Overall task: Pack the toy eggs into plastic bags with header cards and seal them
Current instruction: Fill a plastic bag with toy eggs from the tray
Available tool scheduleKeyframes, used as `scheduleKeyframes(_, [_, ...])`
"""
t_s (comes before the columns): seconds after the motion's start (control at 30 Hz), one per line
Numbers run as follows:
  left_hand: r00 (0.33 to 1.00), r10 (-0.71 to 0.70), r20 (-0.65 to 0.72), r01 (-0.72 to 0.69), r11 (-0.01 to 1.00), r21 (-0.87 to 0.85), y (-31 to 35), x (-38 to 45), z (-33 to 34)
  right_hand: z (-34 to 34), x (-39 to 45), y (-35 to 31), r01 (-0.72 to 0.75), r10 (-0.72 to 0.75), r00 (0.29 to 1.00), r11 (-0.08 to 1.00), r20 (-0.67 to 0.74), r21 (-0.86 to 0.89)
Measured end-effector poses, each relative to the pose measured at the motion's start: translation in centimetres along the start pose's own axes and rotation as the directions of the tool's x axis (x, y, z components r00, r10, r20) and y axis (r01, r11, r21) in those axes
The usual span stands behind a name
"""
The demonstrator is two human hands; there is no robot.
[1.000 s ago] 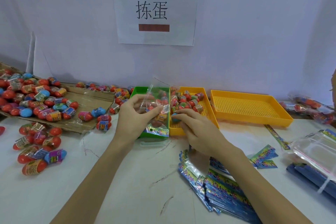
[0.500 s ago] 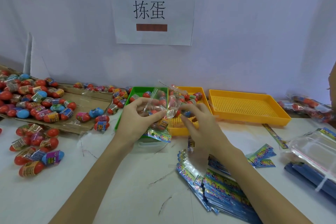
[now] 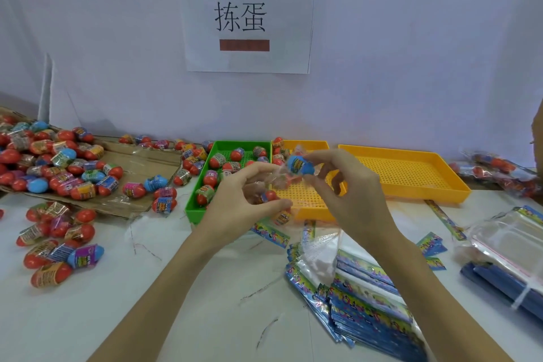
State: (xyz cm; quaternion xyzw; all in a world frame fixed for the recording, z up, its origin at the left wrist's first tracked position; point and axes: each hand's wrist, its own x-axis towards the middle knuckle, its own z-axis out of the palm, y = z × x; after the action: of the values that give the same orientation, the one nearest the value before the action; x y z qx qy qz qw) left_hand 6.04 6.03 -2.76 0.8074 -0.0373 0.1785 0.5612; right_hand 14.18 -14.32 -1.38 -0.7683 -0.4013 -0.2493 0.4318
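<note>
My left hand [image 3: 241,200] pinches a clear plastic bag [image 3: 279,182] with a colourful header card [image 3: 270,233] hanging at its lower end; at least one red egg shows inside the bag. My right hand [image 3: 352,194] pinches a blue toy egg [image 3: 300,165] at the bag's upper opening, above the near yellow tray [image 3: 311,200]. More eggs lie in the green tray [image 3: 202,209].
A heap of toy eggs [image 3: 53,161] covers flattened cardboard at the left, with loose eggs [image 3: 55,241] nearer me. An empty-looking yellow tray [image 3: 411,173] sits to the right. Stacked header-card bags [image 3: 364,297] lie by my right forearm; packed bags [image 3: 499,170] lie far right.
My right hand has lifted a blue egg from the yellow tray up to the bag's mouth. The left hand has kept hold of the bag, shifting slightly right.
</note>
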Motion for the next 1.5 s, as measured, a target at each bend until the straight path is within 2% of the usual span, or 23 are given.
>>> scheduleKeyframes(0.1, [0.999,0.031,0.012,-0.031,0.998,0.057,0.1,-0.1,0.2,-0.2,0.0,-0.1,0.025,-0.028,0.998,0.999,0.06,0.042])
scheduleKeyframes(0.2, [0.999,0.036,0.035,-0.039,0.997,0.072,0.1,0.0,0.4,-0.3,-0.1,-0.4,-0.022,0.009,0.994,0.993,0.113,0.116])
scheduleKeyframes(0.3, [0.997,0.065,0.033,-0.066,0.997,0.041,0.1,-0.1,0.4,-0.1,-0.2,-0.7,-0.076,0.06,0.99,0.989,0.128,0.123])
scheduleKeyframes(0.37, [0.996,0.083,0.019,-0.084,0.995,0.047,0.1,-0.1,0.5,0.1,-0.3,-0.8,-0.059,0.045,0.99,0.992,0.132,0.108])
scheduleKeyframes(0.5, [0.996,0.094,-0.004,-0.093,0.991,0.098,0.2,-0.1,0.6,0.8,-0.6,-1.0,-0.049,0.016,0.969,0.991,0.248,0.127])
scheduleKeyframes(0.57, [0.996,0.072,-0.058,-0.066,0.993,0.098,-0.1,0.1,0.3,1.3,-0.8,-1.1,-0.055,0.014,0.969,0.986,0.246,0.16])
scheduleKeyframes(0.67, [0.967,-0.032,-0.254,0.05,0.997,0.066,-0.7,0.7,-0.8,1.7,-0.9,-0.9,-0.086,0.055,0.987,0.975,0.149,0.207])
scheduleKeyframes(0.73, [0.911,-0.09,-0.402,0.101,0.995,0.005,-1.1,1.0,-1.9,2.1,-1.1,-0.8,-0.103,0.079,0.985,0.982,0.152,0.156])
scheduleKeyframes(0.8, [0.853,-0.17,-0.493,0.128,0.985,-0.118,-1.6,1.2,-2.9,2.9,-1.3,-0.7,-0.09,0.074,0.962,0.995,0.263,0.05])
scheduleKeyframes(0.9, [0.813,-0.243,-0.529,0.149,0.965,-0.215,-2.3,1.4,-3.5,4.7,-1.7,-1.2,0.047,0.016,0.901,0.99,0.434,-0.135])
scheduleKeyframes(1.0, [0.793,-0.255,-0.553,0.148,0.962,-0.231,-2.4,1.6,-3.4,6.3,-2.3,-1.7,0.125,0.031,0.862,0.954,0.506,-0.272])
scheduleKeyframes(1.13, [0.75,-0.201,-0.63,0.095,0.975,-0.199,-2.3,1.7,-3.8,7.1,-2.9,-1.0,0.112,0.07,0.818,0.954,0.571,-0.277])
scheduleKeyframes(1.33, [0.7,-0.182,-0.691,0.057,0.978,-0.201,-2.1,1.8,-4.3,7.6,-3.0,-0.9,0.113,0.061,0.824,0.957,0.563,-0.268])
scheduleKeyframes(1.5, [0.728,-0.215,-0.652,0.102,0.973,-0.206,-2.3,1.6,-4.6,7.9,-3.1,-0.9,0.104,0.052,0.842,0.961,0.537,-0.257])
